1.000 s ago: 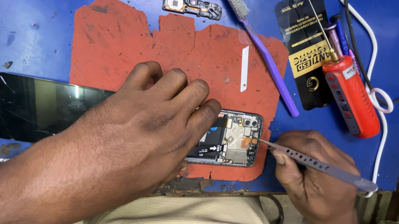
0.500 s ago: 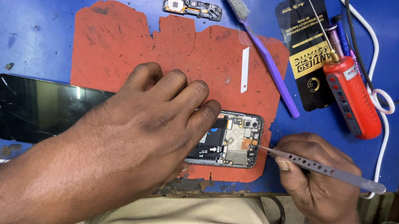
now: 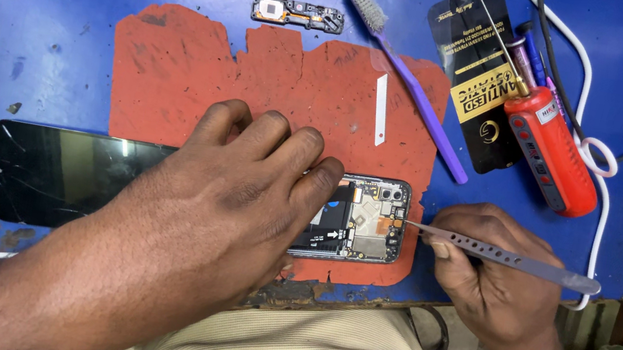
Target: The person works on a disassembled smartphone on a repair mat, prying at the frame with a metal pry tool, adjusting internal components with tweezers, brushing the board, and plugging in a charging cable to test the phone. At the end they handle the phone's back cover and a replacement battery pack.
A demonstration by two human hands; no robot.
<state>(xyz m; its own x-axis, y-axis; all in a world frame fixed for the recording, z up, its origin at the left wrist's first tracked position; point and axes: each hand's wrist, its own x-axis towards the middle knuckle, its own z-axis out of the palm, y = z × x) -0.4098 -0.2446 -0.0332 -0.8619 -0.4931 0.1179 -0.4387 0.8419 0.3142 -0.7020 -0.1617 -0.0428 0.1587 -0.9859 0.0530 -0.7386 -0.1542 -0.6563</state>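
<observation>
A scratched blue worktop carries a ragged red rubber mat. Across the mat's lower edge lies an opened black smartphone with exposed circuit board, its detached dark glass screen extending to the left. The left hand lies flat over the phone body, fingers together, pressing it down. The right hand is closed on slim perforated steel tweezers, whose tip meets the phone's right edge. Beyond lie a purple toothbrush and a red screwdriver.
</observation>
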